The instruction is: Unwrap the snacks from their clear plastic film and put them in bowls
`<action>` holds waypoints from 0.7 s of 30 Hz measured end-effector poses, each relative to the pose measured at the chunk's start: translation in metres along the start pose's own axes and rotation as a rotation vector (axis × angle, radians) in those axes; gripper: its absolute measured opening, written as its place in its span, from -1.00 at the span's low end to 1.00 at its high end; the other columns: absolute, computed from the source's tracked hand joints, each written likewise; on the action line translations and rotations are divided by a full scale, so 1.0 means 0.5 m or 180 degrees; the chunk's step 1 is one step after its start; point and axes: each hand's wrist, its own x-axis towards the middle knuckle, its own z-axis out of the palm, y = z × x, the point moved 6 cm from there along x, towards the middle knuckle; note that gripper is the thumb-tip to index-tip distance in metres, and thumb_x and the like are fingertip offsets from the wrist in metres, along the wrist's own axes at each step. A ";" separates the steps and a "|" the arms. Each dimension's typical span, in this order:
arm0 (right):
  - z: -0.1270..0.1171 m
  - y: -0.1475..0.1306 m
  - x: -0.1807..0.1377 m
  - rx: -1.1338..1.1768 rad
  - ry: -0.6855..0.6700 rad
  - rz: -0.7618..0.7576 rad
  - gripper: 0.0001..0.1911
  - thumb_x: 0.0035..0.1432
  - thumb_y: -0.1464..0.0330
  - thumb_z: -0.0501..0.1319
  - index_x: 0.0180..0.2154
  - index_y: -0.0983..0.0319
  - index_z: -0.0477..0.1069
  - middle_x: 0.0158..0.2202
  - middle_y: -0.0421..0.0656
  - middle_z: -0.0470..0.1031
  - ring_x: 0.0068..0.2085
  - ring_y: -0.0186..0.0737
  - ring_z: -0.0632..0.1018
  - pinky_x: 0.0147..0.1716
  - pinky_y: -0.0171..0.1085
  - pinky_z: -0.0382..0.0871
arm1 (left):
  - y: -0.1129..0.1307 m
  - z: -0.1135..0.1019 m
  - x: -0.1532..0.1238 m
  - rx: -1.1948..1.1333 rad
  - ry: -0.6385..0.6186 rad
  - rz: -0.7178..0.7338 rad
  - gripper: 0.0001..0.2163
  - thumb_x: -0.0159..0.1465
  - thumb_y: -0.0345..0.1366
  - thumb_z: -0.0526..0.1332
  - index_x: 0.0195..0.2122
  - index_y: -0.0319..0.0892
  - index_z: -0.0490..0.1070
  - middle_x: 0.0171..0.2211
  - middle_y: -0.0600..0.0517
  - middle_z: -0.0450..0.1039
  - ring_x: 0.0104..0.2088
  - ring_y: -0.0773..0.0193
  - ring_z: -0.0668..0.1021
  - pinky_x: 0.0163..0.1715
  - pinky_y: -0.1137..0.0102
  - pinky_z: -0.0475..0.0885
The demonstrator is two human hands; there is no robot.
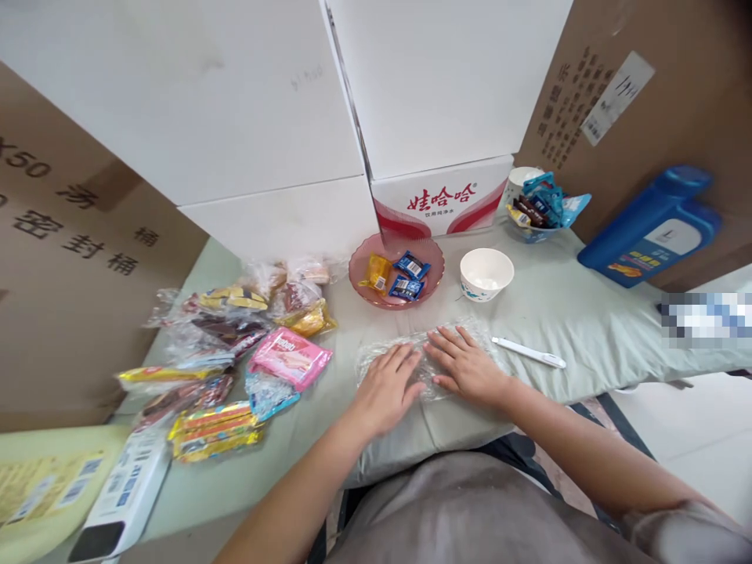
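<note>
A sheet of clear bubble wrap [432,388] lies on the pale green cloth near its front edge. My left hand [385,388] rests flat on its left part, fingers stretched out. On the right part lies my right hand [464,364], palm down with the fingers spread. Just right of that hand is a white pen-like cutter [529,352]. Beyond the hands stands a pink glass bowl [356,286] holding one yellow packet [376,272] and two blue packets [413,265]. A white bowl [486,274] is beside it.
Several snack packets, among them a pink wafer packet [291,356], are piled on the left. White boxes [264,102] stand behind. At right are a glass bowl of snacks [534,233] and a blue bottle [652,227]. Cardboard boxes [64,235] flank the cloth-covered surface [329,439].
</note>
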 end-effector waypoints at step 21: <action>-0.061 0.052 -0.165 0.0831 0.0783 0.0144 -0.80 0.33 0.37 0.03 -0.19 0.17 0.43 -0.03 -0.06 0.53 0.07 -0.12 0.49 0.03 -0.07 0.41 | -0.107 -0.037 -0.182 -0.1416 0.0409 -0.0747 -0.84 0.32 -0.27 0.09 -0.31 -0.13 0.44 -0.30 -0.04 0.56 -0.20 0.20 0.59 -0.18 0.31 0.52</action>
